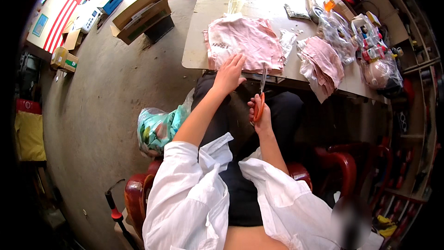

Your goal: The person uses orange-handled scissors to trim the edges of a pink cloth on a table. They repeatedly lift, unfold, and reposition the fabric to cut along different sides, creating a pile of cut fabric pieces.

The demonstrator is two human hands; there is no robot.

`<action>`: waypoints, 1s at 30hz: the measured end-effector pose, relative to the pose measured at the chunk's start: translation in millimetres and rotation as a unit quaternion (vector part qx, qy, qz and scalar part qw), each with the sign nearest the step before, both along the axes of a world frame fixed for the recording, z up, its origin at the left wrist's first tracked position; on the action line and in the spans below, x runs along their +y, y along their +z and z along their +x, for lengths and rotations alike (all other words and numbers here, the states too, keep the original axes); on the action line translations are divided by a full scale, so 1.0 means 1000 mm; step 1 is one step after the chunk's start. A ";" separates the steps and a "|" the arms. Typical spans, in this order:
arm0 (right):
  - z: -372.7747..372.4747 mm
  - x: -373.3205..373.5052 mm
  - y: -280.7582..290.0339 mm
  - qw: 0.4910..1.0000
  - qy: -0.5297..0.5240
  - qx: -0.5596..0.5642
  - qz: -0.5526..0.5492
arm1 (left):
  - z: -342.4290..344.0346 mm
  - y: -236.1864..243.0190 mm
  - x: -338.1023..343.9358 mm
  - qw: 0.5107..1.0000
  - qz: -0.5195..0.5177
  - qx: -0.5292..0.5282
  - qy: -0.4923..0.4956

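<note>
A stack of pink cloth pieces (252, 39) lies at the near edge of the white table, with a paler checked patch on its left part. My left hand (230, 73) rests on the near left corner of the stack, fingers stretched out and flat. In my right hand (262, 115) is a pair of scissors (260, 107) with orange handles, the fingers wrapped round them. The blades point away from me and their tips reach the near edge of the cloth. Whether they are cutting into it I cannot tell.
On the table's right lie a second pile of pink cloth (321, 62), clear plastic bags (336, 34) and several bottles (372, 53). A bag with a green floral pattern (157, 127) stands on the floor at my left. Cardboard boxes (141, 14) stand farther off. Shelves (421, 106) line the right.
</note>
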State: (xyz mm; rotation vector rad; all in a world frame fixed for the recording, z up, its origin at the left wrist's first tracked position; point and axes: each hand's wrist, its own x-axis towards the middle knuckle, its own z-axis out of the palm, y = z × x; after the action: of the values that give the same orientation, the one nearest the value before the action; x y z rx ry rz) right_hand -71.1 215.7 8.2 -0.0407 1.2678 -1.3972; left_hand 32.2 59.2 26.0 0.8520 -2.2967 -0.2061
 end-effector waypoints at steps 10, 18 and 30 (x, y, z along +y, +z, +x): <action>0.002 0.018 0.010 0.982 0.118 0.085 -0.121 | 0.001 -0.009 -0.027 0.990 0.064 -0.119 -0.037; 0.013 0.032 0.004 0.971 0.219 0.044 -0.085 | 0.004 -0.009 -0.026 0.991 0.125 0.043 0.032; 0.008 -0.015 0.007 0.975 0.195 0.096 -0.045 | 0.008 -0.002 -0.010 0.996 0.070 0.052 0.024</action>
State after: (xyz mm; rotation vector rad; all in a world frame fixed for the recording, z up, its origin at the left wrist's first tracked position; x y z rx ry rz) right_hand -63.2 200.3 15.6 -0.4729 1.2697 -1.1253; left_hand 40.0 49.2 23.6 0.9432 -2.1831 -0.3848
